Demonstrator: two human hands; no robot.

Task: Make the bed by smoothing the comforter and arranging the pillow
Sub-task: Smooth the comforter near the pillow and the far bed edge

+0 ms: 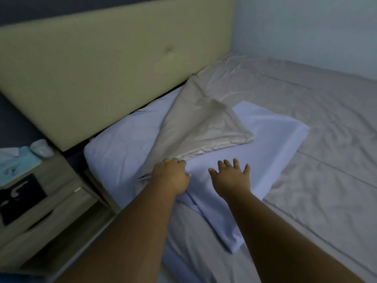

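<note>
A beige comforter (306,123) covers most of the bed. One corner of it (204,127) is folded back and lies across a white pillow (275,144) set diagonally on the bed. Left of the fold, the white bed sheet (122,139) is exposed up to the headboard. My left hand (170,174) has its fingers curled round the lower edge of the folded comforter corner. Beside it, my right hand (230,176) lies flat on the pillow with its fingers spread.
A padded yellow-green headboard (114,58) runs along the head of the bed. A wooden nightstand (40,201) stands at the left, with a tissue box (16,166) and a small white object (41,148) on top. A pale wall (306,27) borders the bed's far side.
</note>
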